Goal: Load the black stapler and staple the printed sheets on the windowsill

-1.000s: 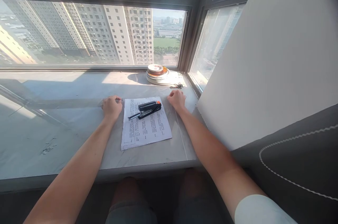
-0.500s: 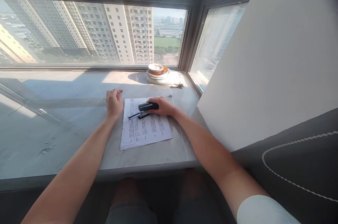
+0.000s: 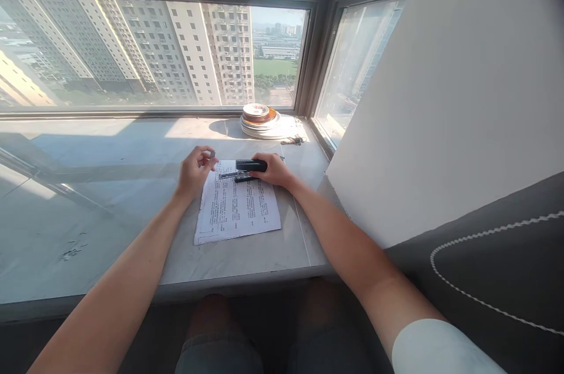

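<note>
— While both hands are at the paper (image 3: 240,209), what lies around the fingers?

— Beyond the right fingers, a stack of plates (image 3: 259,122), with a dark tangle (image 3: 294,141) just beside it. A small grey bit (image 3: 282,157) shows right behind the right knuckles. Well left of the left fingers, and nearer the person, loose scraps (image 3: 73,252) lie on the sill (image 3: 118,209).

— Anything covering the stapler (image 3: 251,166)?

— Yes, the right hand (image 3: 272,168) hides its hinge end. Those fingers are wrapped around it, thumb underneath. The left hand (image 3: 194,173) has thumb and fingertips pinched nearly together on a small grey strip (image 3: 212,154).

— What's different from half a second ago?

— The left fingers have come closer to the stapler, and it has shifted toward the paper's far edge. It slanted more then; a second ago nobody was touching it.

— And which way does it point?

— Its long axis runs nearly crosswise, from the right palm toward the left fingers, its parts spread at that end. I can't tell whether it's lifted off the paper.
</note>
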Demonstrator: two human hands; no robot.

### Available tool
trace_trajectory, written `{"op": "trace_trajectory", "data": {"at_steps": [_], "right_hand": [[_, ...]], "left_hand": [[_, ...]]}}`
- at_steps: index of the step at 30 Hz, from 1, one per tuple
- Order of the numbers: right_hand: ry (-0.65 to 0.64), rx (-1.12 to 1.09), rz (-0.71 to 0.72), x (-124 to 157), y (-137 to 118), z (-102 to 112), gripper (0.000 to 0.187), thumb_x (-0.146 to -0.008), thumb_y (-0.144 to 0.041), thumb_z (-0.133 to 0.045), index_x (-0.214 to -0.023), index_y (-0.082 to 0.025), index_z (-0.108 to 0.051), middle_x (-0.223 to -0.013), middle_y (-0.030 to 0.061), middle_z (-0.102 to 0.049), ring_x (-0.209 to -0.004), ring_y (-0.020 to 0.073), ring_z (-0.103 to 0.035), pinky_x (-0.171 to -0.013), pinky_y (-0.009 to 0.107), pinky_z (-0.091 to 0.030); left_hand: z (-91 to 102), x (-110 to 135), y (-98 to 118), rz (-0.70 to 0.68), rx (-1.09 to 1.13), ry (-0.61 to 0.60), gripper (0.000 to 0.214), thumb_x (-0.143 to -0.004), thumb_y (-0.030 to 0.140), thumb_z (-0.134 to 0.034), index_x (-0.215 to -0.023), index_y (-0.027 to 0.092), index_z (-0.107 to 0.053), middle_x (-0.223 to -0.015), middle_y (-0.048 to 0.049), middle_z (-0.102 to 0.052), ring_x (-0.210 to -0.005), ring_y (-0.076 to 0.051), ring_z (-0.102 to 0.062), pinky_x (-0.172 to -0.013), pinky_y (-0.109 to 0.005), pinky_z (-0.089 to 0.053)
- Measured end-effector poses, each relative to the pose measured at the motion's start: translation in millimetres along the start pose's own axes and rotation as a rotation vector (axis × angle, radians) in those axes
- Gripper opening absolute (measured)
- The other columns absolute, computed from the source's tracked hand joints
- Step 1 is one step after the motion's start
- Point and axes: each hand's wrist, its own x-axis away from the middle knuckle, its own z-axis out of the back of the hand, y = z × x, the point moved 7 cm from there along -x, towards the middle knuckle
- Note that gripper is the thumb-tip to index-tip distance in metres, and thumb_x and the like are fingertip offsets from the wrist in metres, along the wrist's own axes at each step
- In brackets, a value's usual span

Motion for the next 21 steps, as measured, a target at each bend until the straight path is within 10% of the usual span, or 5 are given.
{"op": "trace_trajectory", "data": {"at_steps": [21], "right_hand": [[-0.015,-0.061,-0.024,-1.0,-2.2,1.3,0.026,-0.077,-0.034,-0.079,-0.097,-0.020,-0.071,-0.089,0.0005,-0.073,-0.083,0.0186,-0.065,-0.080,0.029,-0.046]], "left_hand": [[-9.5,1.5,-1.2,-0.018,0.049,-0.100,0.024,-0.086,0.038,-0.071,-0.101,0.023,-0.082,-0.085,-0.0044,-0.072,-0.069,-0.016,-0.061,-0.066,-0.031,-0.052]]}}
